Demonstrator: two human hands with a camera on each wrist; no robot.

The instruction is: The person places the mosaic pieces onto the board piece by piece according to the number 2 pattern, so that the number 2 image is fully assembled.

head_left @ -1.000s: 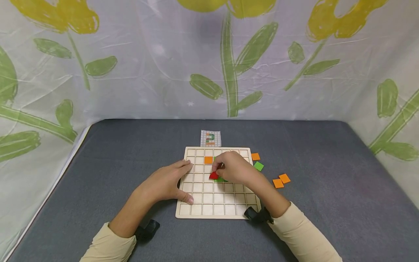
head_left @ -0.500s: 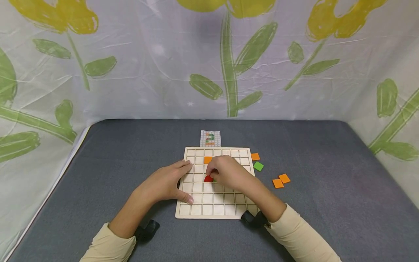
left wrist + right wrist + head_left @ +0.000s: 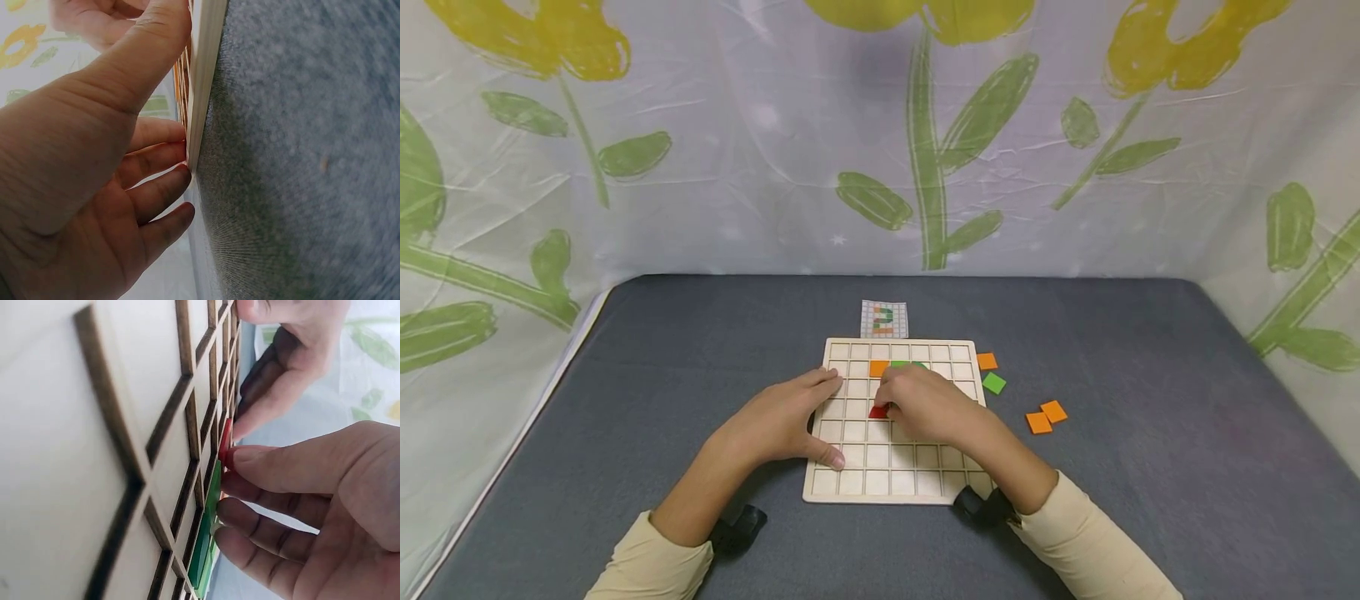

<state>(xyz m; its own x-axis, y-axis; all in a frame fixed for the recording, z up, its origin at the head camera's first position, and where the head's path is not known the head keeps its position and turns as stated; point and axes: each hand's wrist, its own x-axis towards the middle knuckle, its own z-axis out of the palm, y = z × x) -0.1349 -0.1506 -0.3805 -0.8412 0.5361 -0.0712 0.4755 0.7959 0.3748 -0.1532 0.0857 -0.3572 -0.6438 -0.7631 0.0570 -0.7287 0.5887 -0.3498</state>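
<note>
A wooden grid board lies flat on the table, a red tile in one of its middle cells. My right hand is over the board and pinches this tile between thumb and forefinger, which cover part of it. Beside the red tile, green tiles show under the fingers in the right wrist view. In the far rows sit an orange tile and a green tile. My left hand rests along the board's left edge, fingers spread and thumb on the rim.
Right of the board lie a loose orange tile, a green tile and two more orange tiles. A small printed pattern card lies behind the board on the grey table. A flowered curtain hangs behind.
My right hand has moved a little left and towards me with the red tile, which has gone from tilted to lying lower in a cell. My left hand has stayed put.
</note>
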